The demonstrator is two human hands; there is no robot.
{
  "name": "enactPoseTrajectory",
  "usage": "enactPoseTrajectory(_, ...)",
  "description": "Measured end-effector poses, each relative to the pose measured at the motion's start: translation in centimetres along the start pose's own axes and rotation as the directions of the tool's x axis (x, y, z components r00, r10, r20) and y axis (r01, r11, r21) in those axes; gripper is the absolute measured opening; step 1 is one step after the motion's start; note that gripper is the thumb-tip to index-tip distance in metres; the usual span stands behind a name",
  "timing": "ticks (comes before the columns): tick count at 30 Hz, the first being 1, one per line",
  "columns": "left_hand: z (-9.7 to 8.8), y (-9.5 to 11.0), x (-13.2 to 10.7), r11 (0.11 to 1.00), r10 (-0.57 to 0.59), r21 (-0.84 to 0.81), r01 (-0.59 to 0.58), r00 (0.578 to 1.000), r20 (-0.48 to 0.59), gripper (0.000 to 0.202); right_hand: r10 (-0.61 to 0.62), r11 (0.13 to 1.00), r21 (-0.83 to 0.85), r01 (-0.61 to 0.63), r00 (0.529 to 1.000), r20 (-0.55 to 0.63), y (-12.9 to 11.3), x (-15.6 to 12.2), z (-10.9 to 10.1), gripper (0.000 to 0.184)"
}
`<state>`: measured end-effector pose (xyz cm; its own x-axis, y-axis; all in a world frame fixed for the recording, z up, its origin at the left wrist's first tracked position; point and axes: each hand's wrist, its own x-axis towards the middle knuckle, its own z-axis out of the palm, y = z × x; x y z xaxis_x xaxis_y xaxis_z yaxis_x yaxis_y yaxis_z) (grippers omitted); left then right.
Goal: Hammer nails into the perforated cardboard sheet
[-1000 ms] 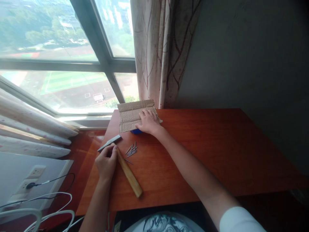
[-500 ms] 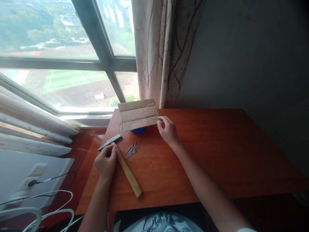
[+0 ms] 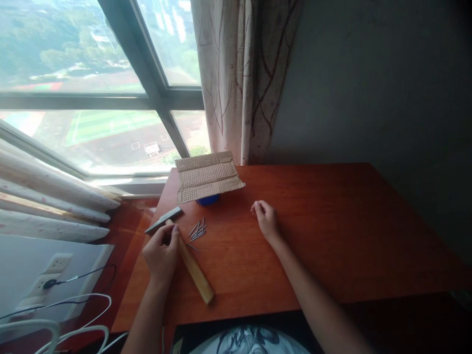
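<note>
My left hand (image 3: 162, 253) is curled round the wooden handle of a hammer (image 3: 191, 268) lying on the red-brown table (image 3: 332, 231), close to its metal head (image 3: 162, 220). A small heap of loose nails (image 3: 197, 230) lies just right of the hammer head. Behind them a perforated piece of cardboard (image 3: 206, 177) rests on a blue object (image 3: 208, 199). My right hand (image 3: 265, 219) rests on the table to the right of the cardboard, fingers loosely curled, apart from the cardboard and nails.
A window (image 3: 92, 98) and patterned curtain (image 3: 239, 78) stand behind the table; a dark wall (image 3: 368, 83) lies to the right. Left of the table are a wall socket (image 3: 55, 270) with a plugged-in cable and white cables (image 3: 73, 319).
My right hand has come off the cardboard and drawn back to the right and nearer me. My left hand stays on the hammer handle.
</note>
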<state>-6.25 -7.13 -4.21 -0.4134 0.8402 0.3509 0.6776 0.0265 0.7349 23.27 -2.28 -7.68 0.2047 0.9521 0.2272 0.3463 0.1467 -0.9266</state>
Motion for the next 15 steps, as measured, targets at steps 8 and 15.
enactPoseTrajectory(8,4.4,10.5,-6.2,0.879,0.165,-0.46,0.122,0.829,0.535,0.028,0.005,0.999,0.031,-0.009,0.991,0.133,-0.8,-4.9,-1.7,0.046)
enactPoseTrajectory(15,10.5,11.3,-10.7,0.888,0.234,-0.451,0.089,0.757,0.61,0.029,-0.017,1.0,-0.006,0.018,0.988,0.155,-0.5,-6.0,-2.5,0.046)
